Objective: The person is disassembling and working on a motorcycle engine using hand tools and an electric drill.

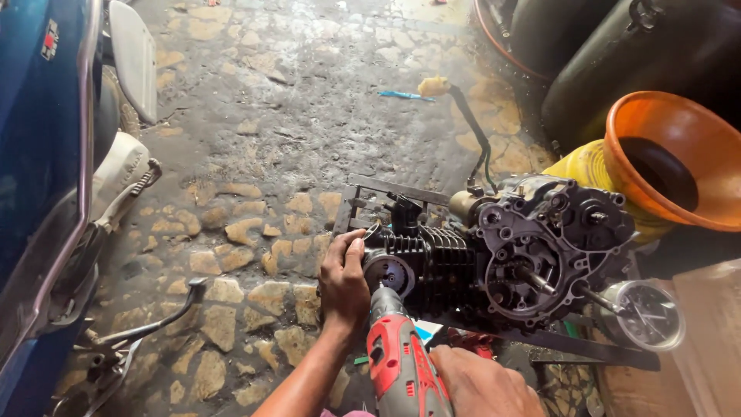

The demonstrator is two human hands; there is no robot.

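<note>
The left hand [343,282] rests against the end of the engine [494,251], fingers [347,245] curled and pressed together around the round cover [388,272] just beside them; the right hand [482,384] wraps the grip of the red and grey power drill [401,359], though its fingers are hidden under the body, so I cannot tell how they close; the drill lies just right of the left fingers, nose touching the cover, its long axis running from the lower right grip up and away toward the engine; the likely trouble is the bit slipping off and catching the left fingers so close beside it, or the engine shifting on its metal frame [386,189] on the stone floor [255,139] under the push; an orange funnel [679,154] sits well off to the right.
</note>
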